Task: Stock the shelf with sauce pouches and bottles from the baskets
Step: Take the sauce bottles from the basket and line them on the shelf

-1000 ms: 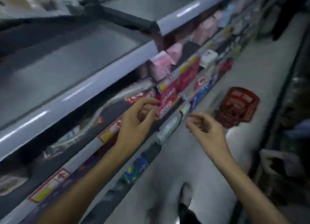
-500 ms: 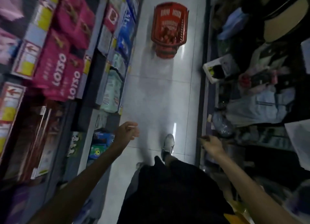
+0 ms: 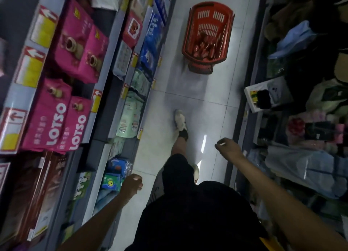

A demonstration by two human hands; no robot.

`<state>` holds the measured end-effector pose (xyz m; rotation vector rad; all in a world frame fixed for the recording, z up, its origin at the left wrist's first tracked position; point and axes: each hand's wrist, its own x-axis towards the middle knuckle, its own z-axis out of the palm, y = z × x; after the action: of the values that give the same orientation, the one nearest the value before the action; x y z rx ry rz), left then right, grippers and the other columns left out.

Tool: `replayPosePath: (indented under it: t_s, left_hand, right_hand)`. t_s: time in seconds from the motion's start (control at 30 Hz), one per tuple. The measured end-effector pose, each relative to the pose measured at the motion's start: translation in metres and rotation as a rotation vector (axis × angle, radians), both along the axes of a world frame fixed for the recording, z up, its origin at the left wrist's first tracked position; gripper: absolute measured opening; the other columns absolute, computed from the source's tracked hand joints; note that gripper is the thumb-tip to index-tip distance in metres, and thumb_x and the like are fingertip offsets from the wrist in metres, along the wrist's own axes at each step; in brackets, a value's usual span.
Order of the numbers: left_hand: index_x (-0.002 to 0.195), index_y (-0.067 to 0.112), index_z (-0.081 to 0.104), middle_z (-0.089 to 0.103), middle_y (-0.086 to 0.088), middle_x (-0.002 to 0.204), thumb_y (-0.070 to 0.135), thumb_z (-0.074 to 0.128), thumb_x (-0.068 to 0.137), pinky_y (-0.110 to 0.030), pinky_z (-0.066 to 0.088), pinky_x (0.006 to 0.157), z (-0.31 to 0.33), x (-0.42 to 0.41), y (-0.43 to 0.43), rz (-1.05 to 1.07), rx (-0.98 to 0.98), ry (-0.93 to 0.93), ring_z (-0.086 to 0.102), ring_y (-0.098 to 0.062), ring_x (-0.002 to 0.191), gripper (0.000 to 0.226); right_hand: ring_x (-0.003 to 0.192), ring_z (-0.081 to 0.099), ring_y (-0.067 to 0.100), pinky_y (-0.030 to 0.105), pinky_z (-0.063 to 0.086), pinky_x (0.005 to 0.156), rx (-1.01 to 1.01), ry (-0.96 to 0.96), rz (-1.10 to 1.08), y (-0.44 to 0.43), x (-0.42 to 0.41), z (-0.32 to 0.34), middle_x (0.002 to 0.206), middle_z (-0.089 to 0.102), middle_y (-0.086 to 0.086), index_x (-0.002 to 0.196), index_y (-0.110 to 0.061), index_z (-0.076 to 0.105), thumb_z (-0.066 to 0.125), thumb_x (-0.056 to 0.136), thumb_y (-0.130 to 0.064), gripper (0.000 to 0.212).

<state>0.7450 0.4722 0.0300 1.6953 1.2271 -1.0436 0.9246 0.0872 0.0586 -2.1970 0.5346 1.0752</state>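
Note:
A red plastic basket point(image 3: 227, 11) stands on the aisle floor ahead, stacked on another red basket, with several reddish bottles point(image 3: 204, 47) lying in it. My left hand point(image 3: 131, 185) hangs low beside the left shelving, fingers curled loosely, nothing in it. My right hand point(image 3: 227, 147) swings out near the right-hand shelf edge, fingers curled, also holding nothing. Both hands are well short of the basket. My leg and white shoe point(image 3: 180, 121) step along the floor between them.
Left shelving point(image 3: 105, 107) carries pink LOTSO packs point(image 3: 56, 119), blue and green packs and yellow price tags. Right shelving point(image 3: 246, 107) holds bags, a white box point(image 3: 267, 94) and wrapped goods. The pale tiled aisle floor point(image 3: 199, 92) runs narrow between them toward the basket.
My view swung from the shelf down to the aisle. Both hands dropped away from the shelf to my sides, and I have stepped nearer the red basket.

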Motion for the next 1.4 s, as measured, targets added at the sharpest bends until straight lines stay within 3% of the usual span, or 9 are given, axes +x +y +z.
replayPosePath:
  t_s: [0.23, 0.43, 0.6, 0.73, 0.83, 0.9, 1.03, 1.23, 1.4]
  left_hand:
    - [0.093, 0.002, 0.062, 0.059, -0.013, 0.065, 0.004, 0.052, 0.105, -0.013, 0.033, 0.037, -0.004, 0.192, -0.003, 0.017, -0.079, -0.035, 0.053, -0.01, 0.035, 0.016]
    - [0.102, 0.011, 0.067, 0.071, -0.015, 0.086, 0.012, 0.057, 0.104, -0.031, 0.047, 0.065, 0.035, 0.417, -0.047, -0.179, -0.171, -0.322, 0.065, -0.023, 0.07, 0.011]
    - [0.112, 0.008, 0.067, 0.073, -0.013, 0.09, 0.011, 0.054, 0.104, -0.034, 0.05, 0.071, 0.048, 0.577, -0.087, -0.301, -0.227, -0.458, 0.069, -0.024, 0.077, 0.015]
    - [0.112, 0.013, 0.068, 0.075, -0.012, 0.093, 0.008, 0.051, 0.103, -0.033, 0.053, 0.073, 0.048, 0.671, -0.11, -0.342, -0.241, -0.508, 0.07, -0.02, 0.079, 0.02]
    - [0.111, 0.012, 0.068, 0.075, -0.013, 0.093, 0.01, 0.052, 0.103, -0.034, 0.052, 0.072, 0.025, 0.719, -0.117, -0.334, -0.206, -0.472, 0.07, -0.022, 0.079, 0.019]
    - [0.11, 0.011, 0.068, 0.074, -0.014, 0.092, 0.012, 0.053, 0.104, -0.032, 0.051, 0.07, 0.001, 0.74, -0.114, -0.318, -0.169, -0.409, 0.069, -0.024, 0.078, 0.016]
    - [0.104, 0.004, 0.068, 0.072, -0.015, 0.085, 0.008, 0.054, 0.102, -0.031, 0.051, 0.067, -0.053, 0.758, -0.092, -0.312, -0.074, -0.251, 0.067, -0.028, 0.072, 0.015]
    - [0.08, 0.017, 0.063, 0.073, -0.015, 0.084, 0.022, 0.059, 0.095, -0.043, 0.057, 0.08, -0.152, 0.79, -0.069, -0.317, 0.006, -0.053, 0.072, -0.038, 0.09, 0.016]
    - [0.11, 0.009, 0.067, 0.073, -0.015, 0.105, 0.03, 0.052, 0.099, -0.047, 0.056, 0.092, -0.258, 0.868, -0.091, -0.454, 0.055, -0.134, 0.069, -0.036, 0.1, 0.028]
  right_hand:
    - [0.108, 0.066, 0.031, 0.032, 0.047, 0.088, -0.004, -0.041, -0.089, 0.009, 0.141, 0.001, 0.102, 0.07, 0.009, 0.12, -0.009, 0.068, 0.064, 0.098, -0.025, 0.028]
    - [0.09, 0.059, 0.028, 0.038, 0.046, 0.08, -0.155, 0.137, -0.197, -0.051, 0.183, -0.011, 0.092, 0.065, 0.01, 0.082, -0.018, 0.059, 0.057, 0.091, -0.032, 0.017]
    - [0.131, 0.055, 0.029, 0.031, 0.046, 0.099, -0.235, 0.294, -0.024, -0.083, 0.225, -0.008, 0.137, 0.059, 0.015, 0.132, -0.006, 0.062, 0.047, 0.105, -0.014, 0.032]
    - [0.109, 0.06, 0.027, 0.03, 0.046, 0.087, -0.225, 0.31, -0.089, -0.1, 0.297, -0.021, 0.122, 0.061, 0.019, 0.106, -0.001, 0.064, 0.046, 0.104, -0.012, 0.021]
    - [0.099, 0.066, 0.028, 0.032, 0.05, 0.083, -0.213, 0.242, -0.005, -0.105, 0.372, -0.046, 0.104, 0.066, 0.019, 0.103, -0.003, 0.069, 0.045, 0.102, -0.01, 0.025]
    - [0.09, 0.067, 0.033, 0.034, 0.049, 0.073, -0.156, 0.161, -0.061, -0.1, 0.434, -0.061, 0.093, 0.066, 0.021, 0.077, -0.012, 0.061, 0.046, 0.098, -0.01, 0.026]
    - [0.112, 0.065, 0.032, 0.037, 0.05, 0.093, -0.104, 0.099, -0.247, -0.071, 0.552, -0.075, 0.117, 0.07, 0.009, 0.114, -0.013, 0.069, 0.061, 0.095, -0.024, 0.023]
    - [0.1, 0.07, 0.025, 0.043, 0.058, 0.092, 0.046, 0.046, -0.202, -0.015, 0.68, -0.136, 0.112, 0.073, 0.004, 0.114, -0.019, 0.066, 0.054, 0.101, -0.037, 0.026]
    - [0.105, 0.068, 0.027, 0.044, 0.055, 0.095, 0.075, 0.066, -0.208, 0.02, 0.742, -0.262, 0.115, 0.072, 0.007, 0.116, -0.013, 0.068, 0.056, 0.101, -0.028, 0.024]
